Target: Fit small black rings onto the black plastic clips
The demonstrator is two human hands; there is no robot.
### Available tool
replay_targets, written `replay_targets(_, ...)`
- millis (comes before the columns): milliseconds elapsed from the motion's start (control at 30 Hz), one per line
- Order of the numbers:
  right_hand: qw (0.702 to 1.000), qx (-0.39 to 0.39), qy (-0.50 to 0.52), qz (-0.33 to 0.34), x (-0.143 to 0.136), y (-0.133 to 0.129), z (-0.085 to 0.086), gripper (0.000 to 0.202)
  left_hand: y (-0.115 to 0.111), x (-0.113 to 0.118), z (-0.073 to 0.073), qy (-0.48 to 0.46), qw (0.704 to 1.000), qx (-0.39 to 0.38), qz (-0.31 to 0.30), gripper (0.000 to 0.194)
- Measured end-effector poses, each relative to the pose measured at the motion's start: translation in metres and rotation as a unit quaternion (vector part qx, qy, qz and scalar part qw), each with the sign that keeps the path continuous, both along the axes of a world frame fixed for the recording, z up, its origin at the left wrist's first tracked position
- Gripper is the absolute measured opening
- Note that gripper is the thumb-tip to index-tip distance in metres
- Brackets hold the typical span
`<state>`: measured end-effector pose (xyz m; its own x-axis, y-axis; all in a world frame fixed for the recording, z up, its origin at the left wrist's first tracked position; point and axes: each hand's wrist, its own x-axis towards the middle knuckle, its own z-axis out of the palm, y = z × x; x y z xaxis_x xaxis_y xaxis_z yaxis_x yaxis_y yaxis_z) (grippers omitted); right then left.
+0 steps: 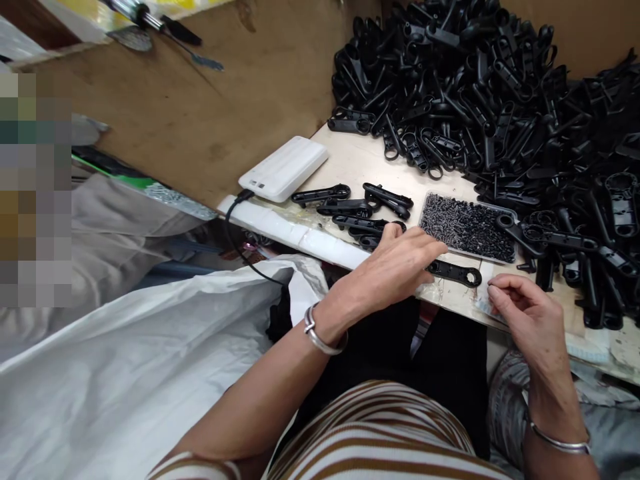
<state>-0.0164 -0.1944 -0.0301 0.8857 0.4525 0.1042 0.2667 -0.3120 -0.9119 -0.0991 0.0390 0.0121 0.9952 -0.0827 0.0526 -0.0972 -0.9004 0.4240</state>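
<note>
My left hand [400, 259] is closed at the left end of a black plastic part [456, 273], an elongated piece with a ring at its right end. The part lies close to the table's front edge, and its left end is covered by my fingers. Just right of it, my right hand [533, 317] has thumb and forefinger pressed together; whatever they pinch is too small to make out. Behind both hands sits a shallow clear tray [506, 259] full of tiny dark pieces. Several similar black parts [350, 208] lie left of my left hand.
A big heap of black plastic parts [450, 87] covers the back and right of the table. A white power bank [285, 168] with a black cable rests at the left edge. White sheeting [150, 333] hangs below, and a screwdriver [145, 17] is at upper left.
</note>
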Motion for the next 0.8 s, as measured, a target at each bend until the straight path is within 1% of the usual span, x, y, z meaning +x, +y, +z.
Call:
replay_targets(133,1.0,-0.001,0.014,-0.008,-0.003,-0.003,-0.001,0.013,-0.008,0.007,-0.009,0.009,1.0,-0.009,0.004,0.028)
replay_targets(233,0.999,0.007,0.038,-0.019,-0.004,-0.006,0.001,0.013,-0.01,0.012,-0.006,0.033,0.999,-0.011,0.003,0.025)
replay_targets(333,0.997,0.022,0.062,-0.034,-0.004,-0.007,0.003,0.013,-0.009,0.019,-0.001,0.048,0.998,-0.044,0.003,0.026)
replay_targets(400,0.996,0.027,0.07,-0.045,-0.005,-0.007,0.002,0.014,-0.007,0.024,0.0,0.074,0.996,-0.056,0.002,0.028)
replay_targets(467,0.995,0.028,0.076,-0.053,-0.004,-0.007,0.001,0.015,-0.007,0.029,-0.002,0.094,0.995,-0.042,0.003,0.028)
replay_targets(533,0.995,0.027,0.082,-0.054,-0.003,-0.008,0.0,0.016,-0.006,0.031,-0.005,0.095,0.995,-0.022,0.006,0.027)
replay_targets(667,0.994,0.028,0.092,-0.049,-0.002,-0.01,-0.003,0.018,-0.009,0.025,-0.006,0.067,0.997,-0.019,0.021,0.019)
replay_targets(733,0.994,0.027,0.093,-0.049,-0.002,-0.01,-0.003,0.019,-0.012,0.019,-0.005,0.054,0.998,-0.009,0.017,0.014)
replay_targets(800,0.994,0.026,0.091,-0.049,-0.003,-0.009,-0.004,0.019,-0.014,0.014,-0.004,0.042,0.999,0.01,0.0,0.019)
